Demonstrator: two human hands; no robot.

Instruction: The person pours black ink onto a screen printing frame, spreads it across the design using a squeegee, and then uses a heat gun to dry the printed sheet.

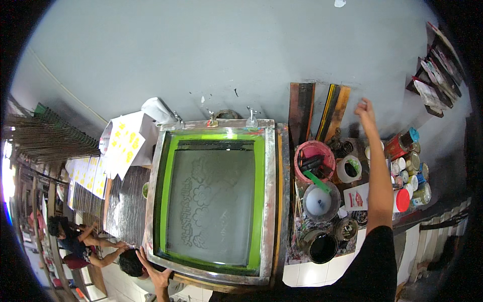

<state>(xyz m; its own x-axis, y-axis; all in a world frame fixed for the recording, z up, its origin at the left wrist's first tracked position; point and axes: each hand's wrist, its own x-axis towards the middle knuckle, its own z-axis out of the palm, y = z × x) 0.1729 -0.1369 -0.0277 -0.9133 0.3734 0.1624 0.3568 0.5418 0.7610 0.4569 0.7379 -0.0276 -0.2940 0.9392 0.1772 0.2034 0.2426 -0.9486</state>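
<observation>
Right now, the left grip [155, 273] is spread at the near left corner of a metal-rimmed screen frame [270, 201], thumb and forefinger parted around it; how firmly it has hold of the rim, I cannot tell. The frame lies to the left of a paint-spattered bench [293, 249], with small clamps [251, 118] along its far side. Green borders surround its grey mesh [226, 201], which bears faint flower outlines and stylised lettering running sideways. Out over the bench's far edge, the right grip [366, 110] has its fingers loosely bent, nothing seen in it, just beside an orange-brown squeegee [332, 113] leaning on the wall. A darker squeegee [302, 110] leans at the bench's far left corner. Near that corner sit a pink tub [322, 147] and a white pot [347, 180] with dark contents; closer to the near edge are a bowl [318, 201] of pale liquid and a black-filled bucket [322, 247]. A white container [356, 197] shows a red printed emblem, its wording too small to read. Jars [412, 163], some labelled, crowd the right end around a red lid [401, 200]. Left of the frame, sheets [126, 143] carry yellow printed shapes.
</observation>
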